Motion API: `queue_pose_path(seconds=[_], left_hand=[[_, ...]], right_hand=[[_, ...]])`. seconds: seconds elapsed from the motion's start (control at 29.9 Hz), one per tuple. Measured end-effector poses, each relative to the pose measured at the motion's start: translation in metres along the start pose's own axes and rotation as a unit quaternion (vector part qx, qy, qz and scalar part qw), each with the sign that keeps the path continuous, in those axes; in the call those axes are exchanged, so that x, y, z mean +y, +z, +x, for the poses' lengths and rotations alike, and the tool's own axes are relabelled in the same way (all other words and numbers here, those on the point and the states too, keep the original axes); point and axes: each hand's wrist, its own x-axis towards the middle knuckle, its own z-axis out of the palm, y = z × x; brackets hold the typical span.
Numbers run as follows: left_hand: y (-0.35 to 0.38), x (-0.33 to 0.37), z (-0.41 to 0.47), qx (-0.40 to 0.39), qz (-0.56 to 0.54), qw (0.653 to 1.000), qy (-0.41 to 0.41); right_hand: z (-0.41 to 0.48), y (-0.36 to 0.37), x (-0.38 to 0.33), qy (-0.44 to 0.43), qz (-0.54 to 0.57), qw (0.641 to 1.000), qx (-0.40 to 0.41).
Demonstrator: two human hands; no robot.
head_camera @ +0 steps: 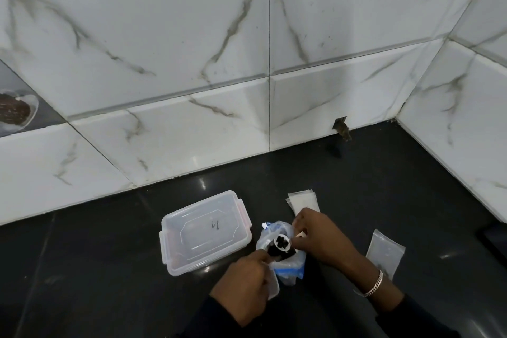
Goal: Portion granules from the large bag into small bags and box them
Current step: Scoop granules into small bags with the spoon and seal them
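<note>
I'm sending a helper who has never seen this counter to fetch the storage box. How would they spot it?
On the glossy black countertop below the marble-look tiled wall, look left of the person's hands. The clear rectangular plastic box sits there, lid on, with pinkish clips; everything beside it is soft plastic bags.

Left hand (244,280) low and centre, back of hand up, fingers curled shut in a pinch, dark sleeve at the forearm. Right hand (315,236) reaches in from the right, just beyond the left, fingers bent down in a pinch; silver chain bracelet (374,284) on the wrist, dark sleeve behind it.
</note>
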Motion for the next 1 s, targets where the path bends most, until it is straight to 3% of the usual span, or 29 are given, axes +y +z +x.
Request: queue_pose_path(seconds=[0.17, 0.43, 0.64, 0.87, 1.0], left_hand=[[-0.002, 0.008, -0.018, 0.075, -0.060, 0.995, 0.026], [-0.018, 0.018, -0.022, 0.141, -0.124, 0.982, -0.009], [-0.029, 0.031, -0.008, 0.172, -0.140, 0.974, -0.053], [-0.028, 0.039, 0.000, 0.178, -0.151, 0.967, -0.099], [-0.027, 0.042, 0.001, 0.167, -0.148, 0.969, -0.108]], right_hand=[[-0.012, 0.000, 0.008, 0.015, 0.014, 1.000, 0.023], [-0.046, -0.021, 0.003, 0.035, 0.082, 0.992, 0.089], [-0.093, -0.052, -0.036, -0.077, 0.093, 0.981, 0.152], [-0.115, 0.000, -0.034, -0.255, -0.057, 0.927, 0.270], [-0.111, 0.024, -0.018, -0.274, -0.110, 0.903, 0.311]])
